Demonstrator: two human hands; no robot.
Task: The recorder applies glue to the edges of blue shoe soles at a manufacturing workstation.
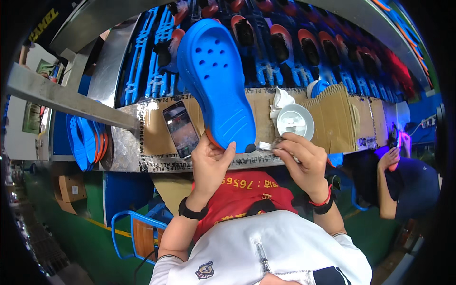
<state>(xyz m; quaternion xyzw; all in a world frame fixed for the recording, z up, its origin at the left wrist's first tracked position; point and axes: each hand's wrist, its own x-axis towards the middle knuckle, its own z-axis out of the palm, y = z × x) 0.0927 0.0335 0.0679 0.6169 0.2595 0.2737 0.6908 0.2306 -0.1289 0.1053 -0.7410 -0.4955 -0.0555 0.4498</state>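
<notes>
My left hand (pixel 212 164) grips a blue clog (pixel 216 85) by its heel end, thumb on top and fingers beneath. The clog points away from me, with several round holes in its toe and orange along its lower edge. My right hand (pixel 301 156) pinches a small whitish piece (pixel 265 146) between thumb and fingers, close to the heel. I cannot make out its kind. A small black spot or piece (pixel 250 148) sits at the heel's right corner, beside the whitish piece. Just beyond my right hand is a white bowl (pixel 295 121).
A phone (pixel 181 129) lies on the cardboard-covered bench (pixel 154 116). Crumpled white tissue (pixel 282 100) and a cardboard flap (pixel 335 118) flank the bowl. Behind runs a rack of red-and-black shoe parts (pixel 280 42). More blue clogs (pixel 80 142) stand left; another person (pixel 411 183) works at right.
</notes>
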